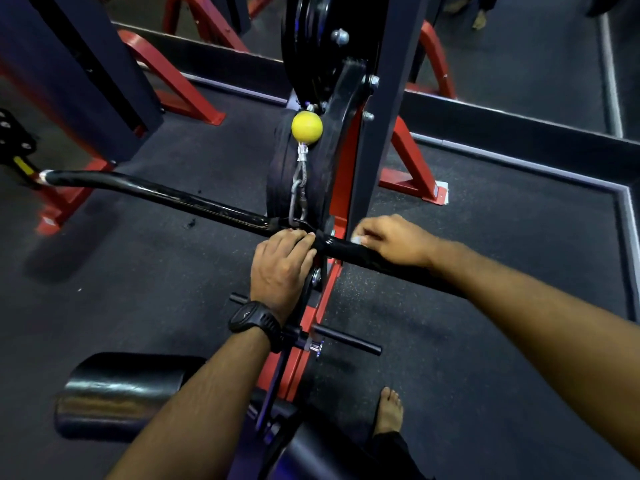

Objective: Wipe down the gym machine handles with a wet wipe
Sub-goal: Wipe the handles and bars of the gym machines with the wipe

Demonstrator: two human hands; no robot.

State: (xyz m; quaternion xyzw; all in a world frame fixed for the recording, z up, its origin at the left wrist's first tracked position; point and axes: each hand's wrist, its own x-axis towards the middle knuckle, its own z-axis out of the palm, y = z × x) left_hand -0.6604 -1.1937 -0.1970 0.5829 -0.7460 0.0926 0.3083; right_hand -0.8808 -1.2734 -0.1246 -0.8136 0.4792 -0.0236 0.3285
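The glossy black handle bar [207, 206] is stretching crosswise; a small white wipe [356, 240], seemingly bunched, is pressing on its right half.

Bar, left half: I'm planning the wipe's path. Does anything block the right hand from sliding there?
Yes. The left hand grips the bar at its middle, beside the carabiner clipped there; both lie between the right hand with its wipe and the left half.

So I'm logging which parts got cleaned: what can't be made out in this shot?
Head view, the only one:
- The wet wipe: only a white scrap shows; the right hand covers the rest.
- The bar right of that hand: hidden under the forearm.
- The bar's middle: covered by the left hand gripping it.
- Wiped or not: the glossy bar gives no sign.
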